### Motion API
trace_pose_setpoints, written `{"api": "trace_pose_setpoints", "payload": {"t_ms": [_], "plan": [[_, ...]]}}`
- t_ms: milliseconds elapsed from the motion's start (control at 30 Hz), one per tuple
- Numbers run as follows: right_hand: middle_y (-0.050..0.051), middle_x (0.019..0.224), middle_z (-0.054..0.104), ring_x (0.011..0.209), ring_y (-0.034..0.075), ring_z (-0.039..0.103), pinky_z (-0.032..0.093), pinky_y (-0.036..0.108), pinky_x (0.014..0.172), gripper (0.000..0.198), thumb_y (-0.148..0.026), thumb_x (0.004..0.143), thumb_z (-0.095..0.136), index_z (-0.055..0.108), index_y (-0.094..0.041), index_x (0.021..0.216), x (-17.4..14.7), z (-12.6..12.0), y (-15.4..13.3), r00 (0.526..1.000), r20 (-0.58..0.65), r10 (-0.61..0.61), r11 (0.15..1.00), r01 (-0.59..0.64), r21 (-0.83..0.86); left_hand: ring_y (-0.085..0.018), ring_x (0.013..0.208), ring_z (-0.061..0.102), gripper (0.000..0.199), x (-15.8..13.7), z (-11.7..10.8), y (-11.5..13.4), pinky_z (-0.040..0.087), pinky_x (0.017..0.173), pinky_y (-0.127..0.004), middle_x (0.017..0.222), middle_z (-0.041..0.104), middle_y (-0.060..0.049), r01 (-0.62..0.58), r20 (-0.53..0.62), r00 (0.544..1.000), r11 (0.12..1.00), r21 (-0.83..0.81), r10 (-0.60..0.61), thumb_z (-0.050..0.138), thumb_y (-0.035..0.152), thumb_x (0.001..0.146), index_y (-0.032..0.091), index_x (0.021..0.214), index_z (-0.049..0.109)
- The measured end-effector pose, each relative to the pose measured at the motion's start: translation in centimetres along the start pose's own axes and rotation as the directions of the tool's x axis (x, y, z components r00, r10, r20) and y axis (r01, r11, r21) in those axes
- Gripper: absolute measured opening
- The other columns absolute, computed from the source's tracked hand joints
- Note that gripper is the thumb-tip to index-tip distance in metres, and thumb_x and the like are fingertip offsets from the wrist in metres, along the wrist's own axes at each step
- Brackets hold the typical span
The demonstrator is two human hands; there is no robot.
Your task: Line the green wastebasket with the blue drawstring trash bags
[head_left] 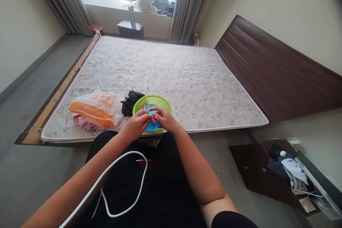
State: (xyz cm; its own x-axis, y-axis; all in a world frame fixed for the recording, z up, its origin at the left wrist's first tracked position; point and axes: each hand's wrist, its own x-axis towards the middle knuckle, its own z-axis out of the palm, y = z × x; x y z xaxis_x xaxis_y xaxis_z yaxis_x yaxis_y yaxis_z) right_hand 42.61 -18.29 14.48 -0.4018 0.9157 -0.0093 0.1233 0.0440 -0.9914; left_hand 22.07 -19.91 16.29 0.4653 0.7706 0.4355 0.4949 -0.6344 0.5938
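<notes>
A green plastic basket (165, 102) sits at the mattress's near edge in front of me, with a blue plastic bag (153, 126) inside it. Both hands are over the basket, close together. My left hand (136, 124) pinches a thin red string at the bag's top. The fingers of my right hand (166, 119) are closed on the same red string (154, 118) from the other side. Another loop of red shows against the basket's back wall. My fingers partly hide the bag and the string's ends.
Left of the basket lie a black plastic bag (131, 102), a white and orange plastic bag (96, 107) and a pink cloth (89, 123). The patterned mattress (171, 67) stretches beyond. A white cable (128, 154) hangs before me. A dark nightstand (251, 171) stands at right.
</notes>
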Motion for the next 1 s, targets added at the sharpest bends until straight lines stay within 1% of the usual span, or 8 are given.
{"api": "trace_pose_setpoints", "payload": {"t_ms": [233,367,500,600,700,833,933,1000], "plan": [[0.005,0.109,0.071,0.107,0.020,0.064,0.051,0.035,0.098,0.044,-0.059,0.092,0.069,0.077,-0.025,0.118,0.8,0.6,-0.1,0.999,-0.023,-0.030,0.988,0.033,0.151,-0.021,0.103,0.070,0.018,-0.9,1.8,-0.2,0.059,0.095,-0.035,0.106,0.073,-0.010,-0.210,0.030,0.977,0.978,-0.015,0.210,0.056,0.020,0.103,0.020,0.107,0.074],[0.004,0.100,0.070,0.095,0.016,0.064,0.052,0.029,0.091,0.036,-0.057,0.087,0.077,0.078,-0.021,0.086,1.1,1.0,-0.5,0.999,-0.013,-0.052,0.946,0.053,0.319,-0.022,0.108,0.070,0.017,-0.9,2.1,0.0,0.057,0.101,-0.039,0.107,0.074,-0.010,-0.188,0.051,0.980,0.975,-0.117,0.194,0.059,0.022,0.103,0.022,0.102,0.076],[-0.004,0.071,0.058,0.059,0.009,0.049,0.046,0.021,0.056,0.039,-0.057,0.085,0.080,0.065,-0.022,0.079,1.6,-0.8,0.6,0.975,-0.195,0.105,0.758,0.048,0.650,-0.025,0.119,0.067,0.020,-1.9,1.9,-2.1,0.052,0.108,-0.044,0.125,0.072,-0.011,0.049,-0.088,0.993,0.951,-0.305,-0.080,0.065,0.034,0.100,0.021,0.090,0.077],[-0.009,0.058,0.041,0.050,0.007,0.040,0.040,0.017,0.049,0.036,-0.047,0.089,0.079,0.055,-0.023,0.078,1.7,-3.9,2.6,0.867,-0.429,0.253,0.689,0.150,0.709,-0.028,0.117,0.067,0.033,-3.6,2.3,-5.4,0.052,0.107,-0.046,0.120,0.074,-0.012,0.316,-0.130,0.894,0.809,-0.496,-0.429,0.070,0.052,0.094,0.019,0.092,0.077],[-0.009,0.060,0.045,0.052,0.006,0.043,0.040,0.016,0.049,0.037,-0.043,0.089,0.080,0.052,-0.022,0.076,1.5,-6.0,5.1,0.777,-0.547,0.312,0.710,0.191,0.678,-0.029,0.110,0.068,0.050,-5.3,3.6,-7.9,0.051,0.106,-0.046,0.108,0.076,-0.013,0.462,-0.080,0.767,0.634,-0.620,-0.636,0.075,0.066,0.082,0.016,0.088,0.077],[-0.006,0.068,0.053,0.056,0.008,0.049,0.045,0.020,0.054,0.041,-0.058,0.086,0.075,0.056,-0.022,0.087,0.8,-5.6,7.5,0.746,-0.583,0.321,0.792,0.126,0.598,-0.029,0.111,0.068,0.055,-5.9,4.4,-8.0,0.048,0.108,-0.045,0.104,0.077,-0.012,0.535,-0.012,0.714,0.557,-0.635,-0.700,0.074,0.070,0.080,0.016,0.091,0.076],[0.006,0.109,0.067,0.073,0.012,0.063,0.053,0.026,0.065,0.052,-0.065,0.091,0.062,0.057,-0.023,0.120,-0.1,-4.3,7.8,0.703,-0.652,0.284,0.919,-0.005,0.395,-0.028,0.108,0.069,0.057,-5.7,3.6,-7.5,0.050,0.105,-0.043,0.104,0.077,-0.010,0.579,-0.009,0.696,0.570,-0.583,-0.718,0.073,0.070,0.081,0.017,0.100,0.076],[0.013,0.139,0.058,0.090,0.016,0.066,0.055,0.031,0.078,0.068,-0.065,0.092,0.059,0.046,-0.023,0.143,-0.8,-3.4,7.7,0.668,-0.716,0.202,0.978,-0.095,0.188,-0.029,0.107,0.069,0.060,-5.5,2.9,-7.5,0.052,0.101,-0.042,0.105,0.077,-0.011,0.599,-0.020,0.686,0.581,-0.550,-0.727,0.073,0.072,0.081,0.017,0.103,0.075]]}}
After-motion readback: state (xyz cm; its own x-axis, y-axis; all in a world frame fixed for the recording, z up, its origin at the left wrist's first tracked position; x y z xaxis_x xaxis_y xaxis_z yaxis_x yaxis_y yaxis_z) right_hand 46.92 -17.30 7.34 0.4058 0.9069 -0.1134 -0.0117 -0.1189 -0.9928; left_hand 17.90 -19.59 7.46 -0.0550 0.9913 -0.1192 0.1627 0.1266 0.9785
